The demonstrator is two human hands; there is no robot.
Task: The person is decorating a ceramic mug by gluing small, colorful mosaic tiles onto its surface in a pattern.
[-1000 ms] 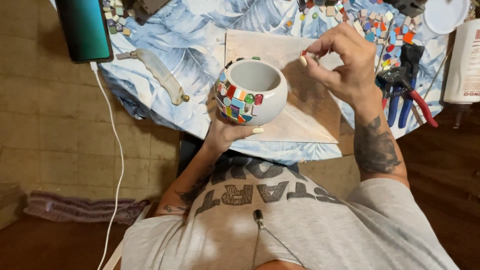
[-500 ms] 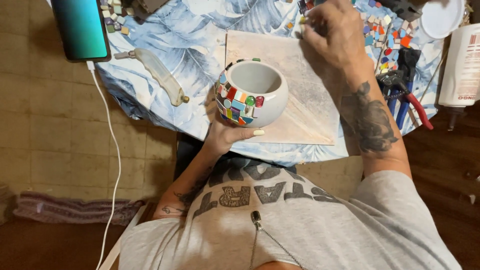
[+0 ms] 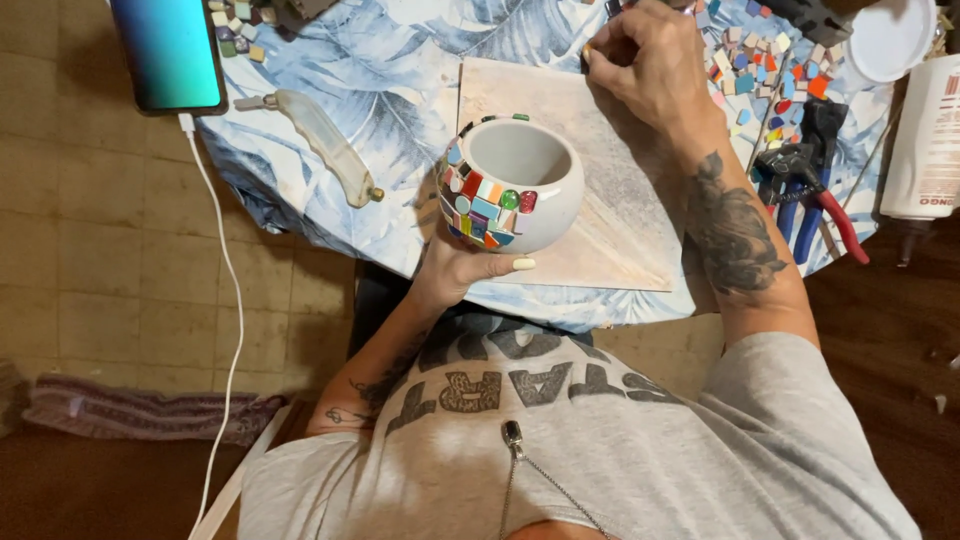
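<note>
Head view only — looking down over a grey shirt at a small counter covered with a blue leaf-print cloth. Left hand cups a round white bowl from below, its fingers wrapped around the underside and a thumb pressed on the near wall; the bowl is held just above the counter's near edge, over a pale square tile board. Small coloured mosaic pieces already cover a patch of the bowl's left-facing wall and part of the rim, while the wall facing right is bare white, so the covering looks well short of done, judging by what shows. Right hand is up at the far corner of the board with its fingers pinched together; something tiny may sit between them, but I cannot tell what, or whether they grip anything at all.

Loose tiles lie scattered just beyond that hand. Blue- and red-handled nippers rest to the right of the forearm, near the counter's right edge, beside a white bottle. At the far left a phone sits on its white cable, with a pale curved tool close by. Open room is mainly the bare cloth between that tool and the board — the right side is crowded, and the bowl hangs right at the near edge.
</note>
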